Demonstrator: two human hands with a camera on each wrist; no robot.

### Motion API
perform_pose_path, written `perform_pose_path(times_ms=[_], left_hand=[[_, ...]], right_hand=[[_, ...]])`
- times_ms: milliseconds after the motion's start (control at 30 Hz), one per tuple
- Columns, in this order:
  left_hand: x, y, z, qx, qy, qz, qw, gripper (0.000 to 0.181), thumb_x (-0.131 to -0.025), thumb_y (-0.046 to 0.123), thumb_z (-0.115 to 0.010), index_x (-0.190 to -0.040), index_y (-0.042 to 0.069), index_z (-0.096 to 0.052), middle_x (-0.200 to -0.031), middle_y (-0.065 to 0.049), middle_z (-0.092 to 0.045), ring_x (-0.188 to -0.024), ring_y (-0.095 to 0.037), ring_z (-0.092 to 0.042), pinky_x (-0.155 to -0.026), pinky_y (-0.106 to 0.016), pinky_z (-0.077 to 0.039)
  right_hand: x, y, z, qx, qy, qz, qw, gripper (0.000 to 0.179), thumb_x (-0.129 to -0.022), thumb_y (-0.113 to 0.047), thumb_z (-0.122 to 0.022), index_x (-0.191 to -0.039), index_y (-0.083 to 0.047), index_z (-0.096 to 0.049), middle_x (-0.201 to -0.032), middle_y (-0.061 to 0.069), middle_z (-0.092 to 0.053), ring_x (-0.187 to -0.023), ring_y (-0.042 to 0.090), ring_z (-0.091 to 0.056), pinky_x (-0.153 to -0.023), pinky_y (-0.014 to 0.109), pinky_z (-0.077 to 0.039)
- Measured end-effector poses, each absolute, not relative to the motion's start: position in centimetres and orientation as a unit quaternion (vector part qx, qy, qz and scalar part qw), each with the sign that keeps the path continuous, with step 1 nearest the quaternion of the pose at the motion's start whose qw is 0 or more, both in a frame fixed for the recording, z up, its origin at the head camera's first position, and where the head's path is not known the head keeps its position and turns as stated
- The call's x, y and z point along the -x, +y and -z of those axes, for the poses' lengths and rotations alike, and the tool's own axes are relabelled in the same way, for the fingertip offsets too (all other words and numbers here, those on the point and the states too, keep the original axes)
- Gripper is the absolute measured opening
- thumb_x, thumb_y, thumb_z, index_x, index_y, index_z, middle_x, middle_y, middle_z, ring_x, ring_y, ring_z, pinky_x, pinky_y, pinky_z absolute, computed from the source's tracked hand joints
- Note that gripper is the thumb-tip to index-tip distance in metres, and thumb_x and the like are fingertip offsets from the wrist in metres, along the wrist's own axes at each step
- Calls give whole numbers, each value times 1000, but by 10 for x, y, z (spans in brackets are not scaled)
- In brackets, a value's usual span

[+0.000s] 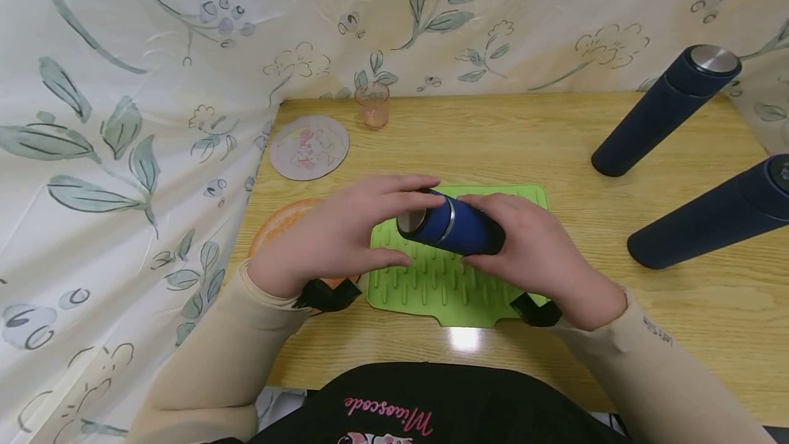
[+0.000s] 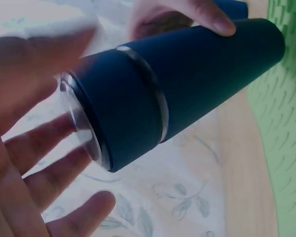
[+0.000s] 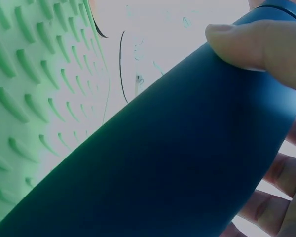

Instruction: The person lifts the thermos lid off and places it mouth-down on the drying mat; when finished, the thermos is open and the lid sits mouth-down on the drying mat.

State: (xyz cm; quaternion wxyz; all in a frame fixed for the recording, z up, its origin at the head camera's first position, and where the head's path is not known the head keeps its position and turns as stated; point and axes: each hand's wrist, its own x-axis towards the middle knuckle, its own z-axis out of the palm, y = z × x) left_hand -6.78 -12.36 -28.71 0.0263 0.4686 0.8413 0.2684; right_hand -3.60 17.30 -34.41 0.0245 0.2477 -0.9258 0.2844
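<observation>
A dark blue thermos flask (image 1: 471,228) with a silver ring below its lid is tilted above the green ridged mat (image 1: 425,279). My right hand (image 1: 542,242) grips its body, thumb on one side and fingers on the other in the right wrist view. My left hand (image 1: 354,221) is at the lid end, its fingers extended and spread. In the left wrist view those fingers lie around and behind the shiny lid top (image 2: 84,121); whether any of them touches it I cannot tell.
Two tall dark blue flasks (image 1: 666,112) (image 1: 709,211) stand on the right of the wooden table (image 1: 493,136). Back left are a round pink coaster (image 1: 310,148) and a small pink glass (image 1: 373,107). An orange round mat (image 1: 280,223) lies partly under the left arm.
</observation>
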Motion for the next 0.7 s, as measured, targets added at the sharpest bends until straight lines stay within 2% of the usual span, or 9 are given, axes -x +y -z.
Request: perform_pose_path(times_ms=[67,133,233,433,600,700], left_hand=[[69,-125,287,-497,829,-257,23,71,-89,5,-91,-155,12,-64,-168,-12,-53,-154,-31,-53,-123,-49,-48],[70,-125,289,-502,827,-252,18,66,-91,0,-86,-153,11,-66,-166,-14,-56,-151,-32,-56,-122,-48,-50],[72,-124,290,-481,836,-263,24,62,-91,4,-86,-150,11,-68,-158,-12,-62,-145,-29,-61,-118,-46,-52],[75,-124,295,-417,845,-335,28,61,-90,21,-88,-147,9,-69,-135,-5,-71,-119,-19,-66,-104,-42,-56],[76,-128,299,-367,842,-396,-23,59,-89,19,-85,-144,6,-69,-129,-8,-73,-108,-22,-63,-94,-44,-58],[77,-131,302,-339,848,-404,-49,59,-88,18,-85,-144,6,-69,-132,-11,-72,-108,-24,-62,-95,-46,-58]], right_hand=[[37,173,344,-247,-926,-284,20,84,-77,-22,-103,-152,-12,-66,-141,13,-75,-130,39,-69,-107,64,-55],[37,173,344,-248,-926,-285,15,83,-78,-22,-103,-152,-13,-66,-140,13,-75,-130,39,-69,-108,64,-55],[37,171,346,-249,-926,-285,10,83,-77,-22,-103,-151,-13,-66,-138,12,-76,-129,38,-70,-108,63,-55],[37,170,345,-241,-926,-289,13,86,-75,-20,-104,-152,-14,-66,-139,12,-75,-127,38,-71,-106,63,-55],[41,178,343,-207,-930,-304,15,90,-76,-25,-104,-155,-13,-62,-141,16,-73,-124,40,-71,-100,64,-57],[46,189,341,-172,-928,-329,18,93,-77,-26,-103,-158,-11,-58,-143,20,-71,-122,42,-70,-97,64,-57]])
